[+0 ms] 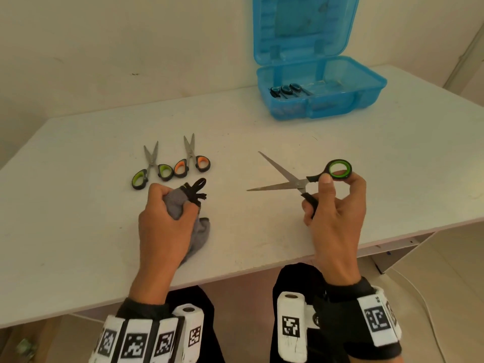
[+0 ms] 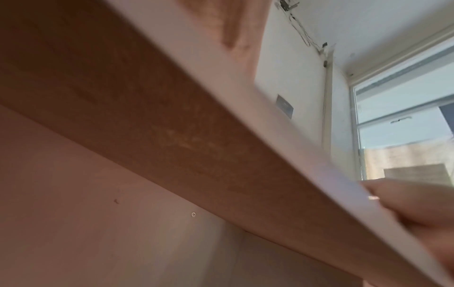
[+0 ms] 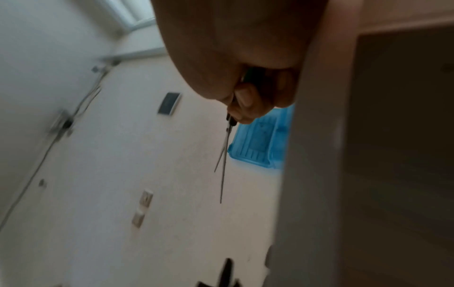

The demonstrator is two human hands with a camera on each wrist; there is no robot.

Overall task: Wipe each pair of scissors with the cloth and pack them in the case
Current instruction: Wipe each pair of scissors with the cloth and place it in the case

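Observation:
My right hand [image 1: 331, 195] grips the black-and-green handles of a large pair of scissors [image 1: 290, 182], blades spread and pointing left above the table. The right wrist view shows those scissors [image 3: 224, 155] edge-on under my fingers [image 3: 245, 101]. My left hand [image 1: 167, 205] holds a bunched grey cloth [image 1: 183, 210] with a black edge on the table. Beyond it lie a small green-handled pair [image 1: 152, 166] and a small orange-handled pair [image 1: 192, 161]. The open blue case [image 1: 320, 100] stands at the back right with several black-handled scissors [image 1: 288, 90] inside.
The white table [image 1: 78, 231] ends at a front edge near my wrists, with my dark-clad knees below. A wall runs behind the table. The left wrist view shows only the table's underside [image 2: 147, 116], its edge and a window.

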